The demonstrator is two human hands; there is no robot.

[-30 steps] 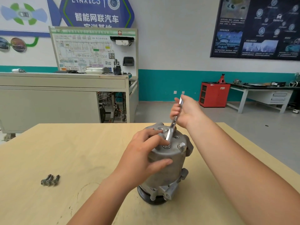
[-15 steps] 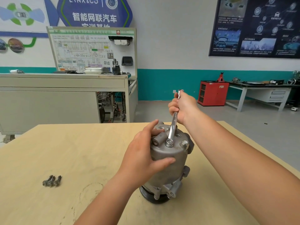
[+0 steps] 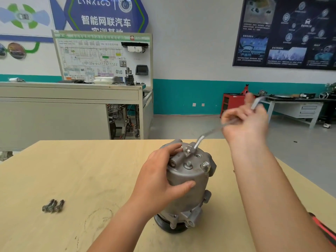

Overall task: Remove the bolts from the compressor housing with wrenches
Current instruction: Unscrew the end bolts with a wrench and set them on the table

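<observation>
Three loose bolts lie left on the table. The left hand clasps the upright compressor housing mid-table, thumb on its side, fingers on top. The blurred right hand, held high, grips a wrench slanting down to the housing's top.

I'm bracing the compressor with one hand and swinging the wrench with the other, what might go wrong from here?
1. The left hand has its fingers right beside the wrench head on the compressor; a slip might pinch or strike them.
2. The compressor stands on its narrow pulley end, steadied only by the left hand; a hard pull by the right hand might tip it.
3. The loose bolts lie uncontained on the table and might roll off.
</observation>
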